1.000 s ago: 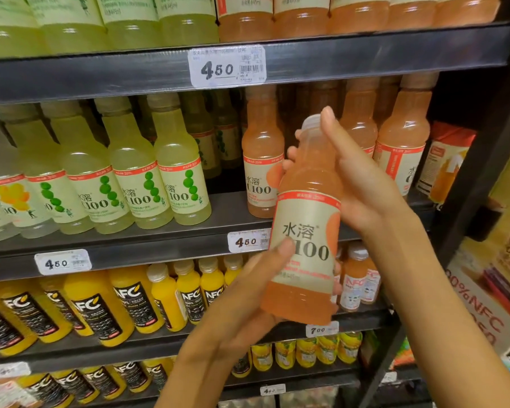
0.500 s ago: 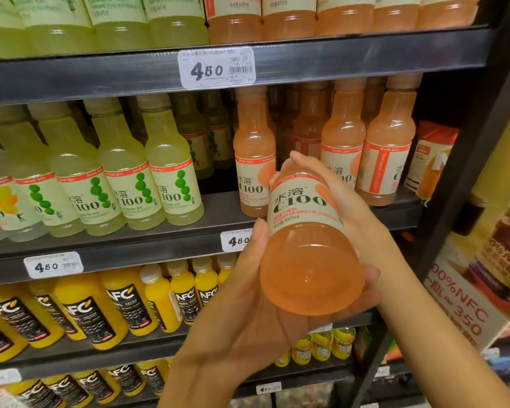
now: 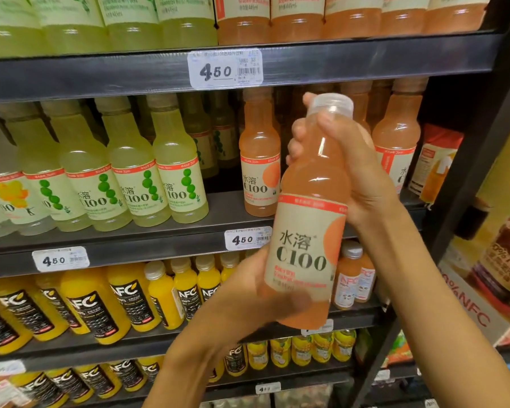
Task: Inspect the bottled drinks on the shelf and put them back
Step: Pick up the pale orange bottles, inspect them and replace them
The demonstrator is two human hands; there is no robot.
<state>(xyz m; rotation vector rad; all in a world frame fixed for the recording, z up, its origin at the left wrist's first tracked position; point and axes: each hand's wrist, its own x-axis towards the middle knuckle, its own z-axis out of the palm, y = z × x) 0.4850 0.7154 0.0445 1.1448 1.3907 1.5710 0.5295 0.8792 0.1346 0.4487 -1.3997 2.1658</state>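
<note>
Filling the view is a dark shelf (image 3: 159,240) unit with several tiers, and every place below is told from the held bottle (image 3: 309,231). To its left on the middle tier stand pale green bottles (image 3: 147,172) of cloudy yellow-green drink, labels facing out. Just behind it and to its right stand orange bottles (image 3: 259,169) of the same make, filled nearly to the neck with pinkish-orange drink; the held one hides part of that row. Below and to its left a row of yellow NFC bottles (image 3: 124,301) leans on the lower tier. Behind its lower right stand two small grey-capped bottles (image 3: 351,275). Far to its right lies a red and orange carton (image 3: 436,163). Above it a 4.50 price tag (image 3: 226,69) sits on the shelf edge.

The held bottle is in front of the shelf, off it, nearly upright, its top tilted slightly right, label toward the camera, full of orange drink. The right hand (image 3: 354,169) has its grip clamped round the neck below the clear cap. The left hand (image 3: 265,293), blurred, cups the bottom, fingers wrapped round it.
</note>
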